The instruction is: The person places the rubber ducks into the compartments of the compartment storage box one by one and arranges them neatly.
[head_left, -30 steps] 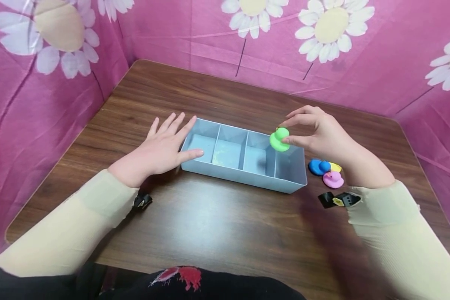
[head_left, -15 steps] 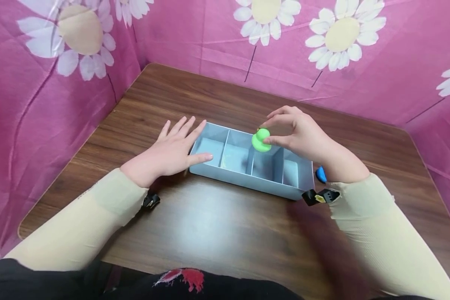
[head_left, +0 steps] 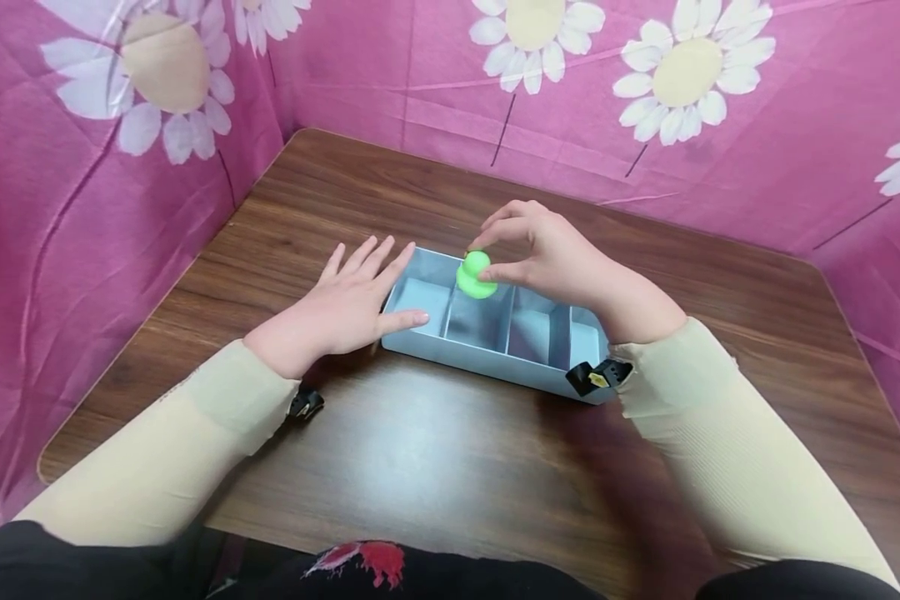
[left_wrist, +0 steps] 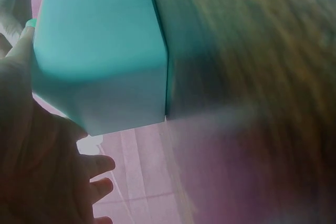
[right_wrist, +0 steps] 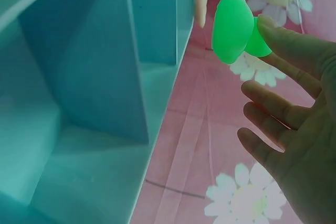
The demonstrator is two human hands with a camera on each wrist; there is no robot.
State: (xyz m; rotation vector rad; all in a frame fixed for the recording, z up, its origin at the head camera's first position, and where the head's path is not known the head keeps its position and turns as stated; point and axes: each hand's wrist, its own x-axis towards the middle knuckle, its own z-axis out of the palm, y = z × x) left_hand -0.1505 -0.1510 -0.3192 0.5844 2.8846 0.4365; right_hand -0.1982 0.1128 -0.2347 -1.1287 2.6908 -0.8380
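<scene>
A light blue box [head_left: 472,354] with a row of several compartments stands on the table. My right hand [head_left: 558,254] pinches a small green rubber duck [head_left: 476,279] between thumb and index finger. In the head view the duck overlaps the back of the second compartment from the left. The right wrist view has the duck [right_wrist: 232,30] above rim level, the other fingers spread below it. My left hand [head_left: 337,312] lies spread at the box's left end, thumb over the near corner. Seen from the left wrist, the outer wall of the box [left_wrist: 100,51] is beside the fingers.
The brown wooden table [head_left: 420,467] extends around the box on all sides. A pink cloth [head_left: 420,75] printed with large daisies hangs behind and at both sides. A small black device [head_left: 598,377] sits under the right cuff, overlapping the box's near right corner.
My right hand has carried the green duck leftward along the box. The blue, yellow and pink ducks at the right are now hidden behind the right arm. My left hand stays at the box.
</scene>
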